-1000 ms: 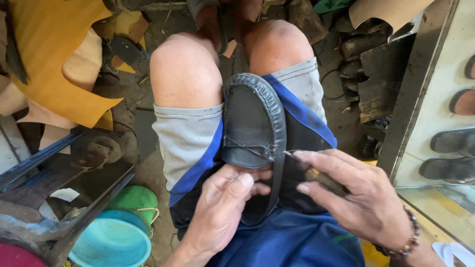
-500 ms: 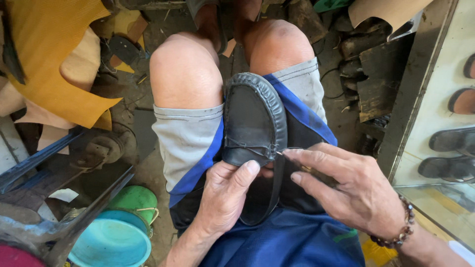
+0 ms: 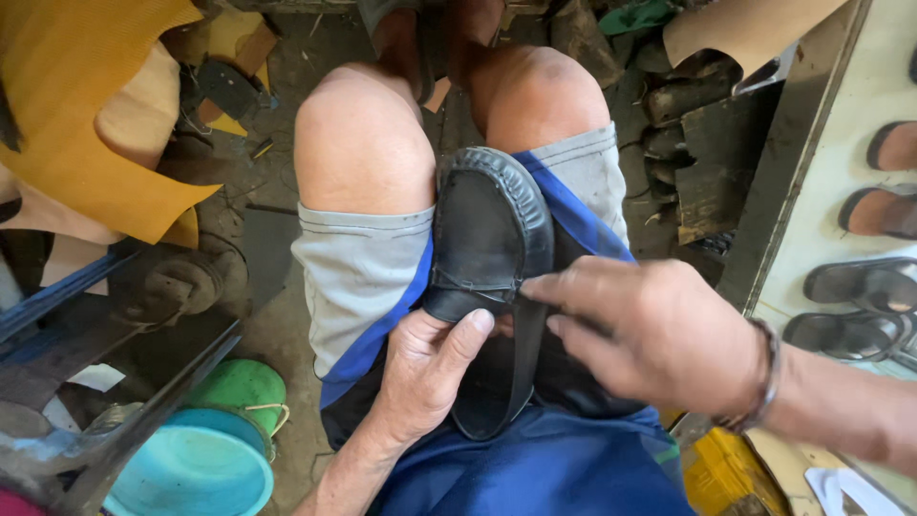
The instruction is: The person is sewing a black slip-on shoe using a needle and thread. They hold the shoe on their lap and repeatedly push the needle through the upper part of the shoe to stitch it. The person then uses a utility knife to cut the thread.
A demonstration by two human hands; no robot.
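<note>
- Head view, lowest in the frame: the left hand [image 3: 425, 382] comes up from the bottom centre, its fingers curled round the open back half of a black shoe [image 3: 492, 277], thumb pressed flat on the upper near the seam. That grip is all that pins the shoe; if the thumb slides on the smooth leather, the shoe could twist on the lap.
- The right hand [image 3: 659, 334] reaches in from the right edge, with a beaded bracelet [image 3: 764, 377] at the wrist. Its fingers are pinched together at the shoe's right rim; whether they grip a tool or thread I cannot tell, as the fingertips hide it. Anything sharp held there would point towards the left thumb just beside it, so a slip could prick it.
- The shoe lies lengthwise at mid-frame, between the thighs, on grey shorts [image 3: 358, 277], toe pointing up the frame towards the bare knees [image 3: 358, 134]. With no firm support under it, a hard push could drive it down into the gap between the legs.
- Lower left, on the floor: a turquoise bowl [image 3: 191, 468] and a green tub [image 3: 244, 387], where a dropped piece might land.
- Farther off, upper left: yellow leather sheets [image 3: 86, 105]; at the right edge, sandals [image 3: 860, 282] on a pale counter [image 3: 831, 182].
</note>
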